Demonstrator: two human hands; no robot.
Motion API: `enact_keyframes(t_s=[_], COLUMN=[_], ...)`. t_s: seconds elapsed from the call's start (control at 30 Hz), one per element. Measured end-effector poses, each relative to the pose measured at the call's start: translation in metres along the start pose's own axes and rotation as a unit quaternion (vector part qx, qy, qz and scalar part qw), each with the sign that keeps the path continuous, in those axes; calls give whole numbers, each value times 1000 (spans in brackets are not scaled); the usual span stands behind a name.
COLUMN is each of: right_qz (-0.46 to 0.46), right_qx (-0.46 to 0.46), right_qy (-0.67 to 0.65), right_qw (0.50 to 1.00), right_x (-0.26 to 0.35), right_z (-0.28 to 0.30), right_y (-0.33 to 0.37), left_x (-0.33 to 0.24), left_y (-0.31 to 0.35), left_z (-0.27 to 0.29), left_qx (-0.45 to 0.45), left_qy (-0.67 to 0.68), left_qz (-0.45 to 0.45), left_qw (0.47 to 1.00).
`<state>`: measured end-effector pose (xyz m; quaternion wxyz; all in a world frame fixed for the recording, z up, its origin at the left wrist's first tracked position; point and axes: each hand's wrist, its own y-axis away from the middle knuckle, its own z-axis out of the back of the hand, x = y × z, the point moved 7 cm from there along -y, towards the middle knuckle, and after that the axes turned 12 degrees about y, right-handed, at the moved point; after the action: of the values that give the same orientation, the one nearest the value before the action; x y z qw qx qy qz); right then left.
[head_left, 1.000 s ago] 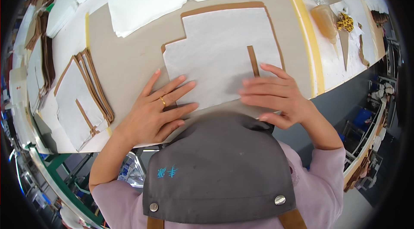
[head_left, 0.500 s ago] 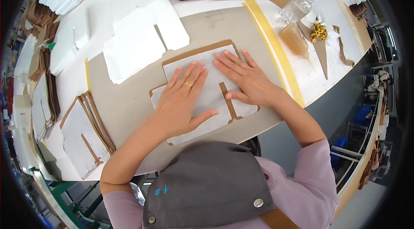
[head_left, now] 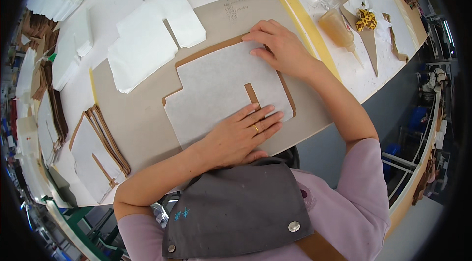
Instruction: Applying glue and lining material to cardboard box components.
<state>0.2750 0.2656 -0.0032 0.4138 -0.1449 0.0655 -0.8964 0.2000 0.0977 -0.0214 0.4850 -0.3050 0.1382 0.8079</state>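
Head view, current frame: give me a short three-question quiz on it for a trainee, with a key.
1. Which hand wears a ring?
2. True or false: the right hand lies flat on the middle of the white panel.
3. Fill in: the narrow slot in the panel's white face shows ____ material.

Key:
1. The left hand.
2. False; it is at the far right corner.
3. Brown.
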Motion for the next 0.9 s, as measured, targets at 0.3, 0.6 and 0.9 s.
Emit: enact_keyframes(t_s=[0.3,0.6,0.9], right_qz=[-87,-73,-52], right_qx=[177,88,153], right_qy=[-20,-94,32], right_qw=[980,989,986], right_x=[-8,0,10], right_z=[-5,-1,-6], right_y=[-24,-22,-42], left_x=[22,46,46], left_y=[43,102,113], left_z=[39,61,65], left_qx=[-229,-322,-398], left_qy=[122,-53,0], left_qz=[138,288,282], left_qw=[956,900,873])
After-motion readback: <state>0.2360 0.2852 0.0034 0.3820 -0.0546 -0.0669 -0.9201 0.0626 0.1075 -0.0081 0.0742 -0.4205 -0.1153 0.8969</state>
